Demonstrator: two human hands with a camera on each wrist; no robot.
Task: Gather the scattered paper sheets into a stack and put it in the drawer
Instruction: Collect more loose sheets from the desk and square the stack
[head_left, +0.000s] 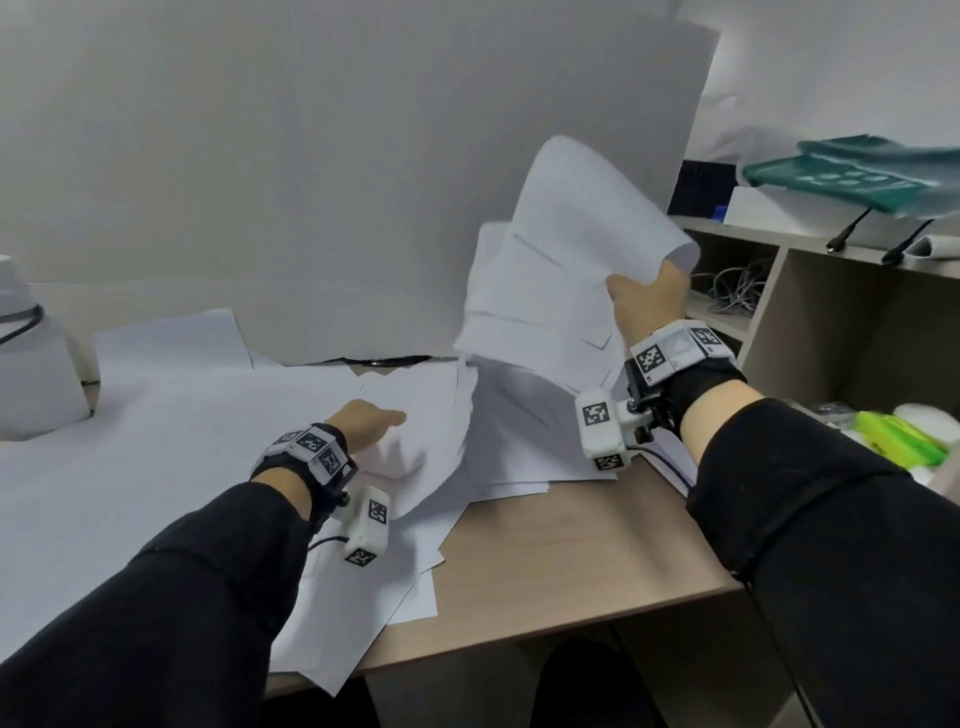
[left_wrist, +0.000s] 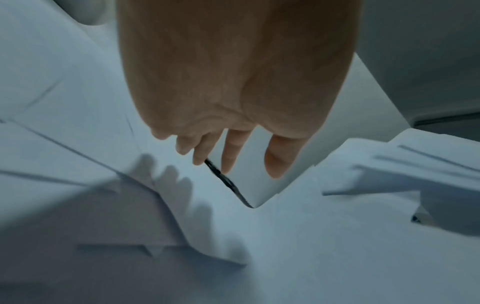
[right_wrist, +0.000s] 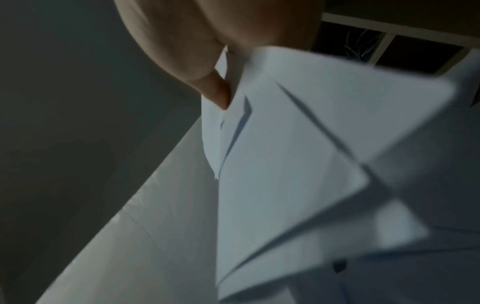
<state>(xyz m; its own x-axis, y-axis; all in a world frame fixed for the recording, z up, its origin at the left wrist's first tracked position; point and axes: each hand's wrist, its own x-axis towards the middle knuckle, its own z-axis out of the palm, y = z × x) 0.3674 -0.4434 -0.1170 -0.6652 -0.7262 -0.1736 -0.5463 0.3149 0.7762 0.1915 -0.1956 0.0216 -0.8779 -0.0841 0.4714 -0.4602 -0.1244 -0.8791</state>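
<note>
1. The right hand (head_left: 649, 301) holds a fanned bundle of paper sheets (head_left: 561, 275) up off the bench (head_left: 545, 561), gripping it at one edge. In the right wrist view the thumb (right_wrist: 215, 92) presses against the paper; the other fingers are hidden behind the sheets. Gripped at the edge, the loose ends of the sheets hang down and spread, which probably leaves the rest of the bench free for more gathering.

2. The bundle is uneven: corners stick out at different angles and the top sheet curls over. I judge it will need squaring before it counts as a stack.

3. The left hand (head_left: 369, 421) lies over the scattered sheets (head_left: 218, 415) on the bench, fingers (left_wrist: 233, 152) fairly straight and pointing down at a paper edge, holding nothing. It looks placed to slide or sweep those sheets towards the right.

4. More sheets overlap at the near edge of the bench (head_left: 363, 597), some hanging over it; these could slip off if nudged.

5. No drawer is visible. A shelf unit (head_left: 810, 312) with cables stands to the right.

6. The gathering looks partly done; many sheets are not yet collected.
</note>
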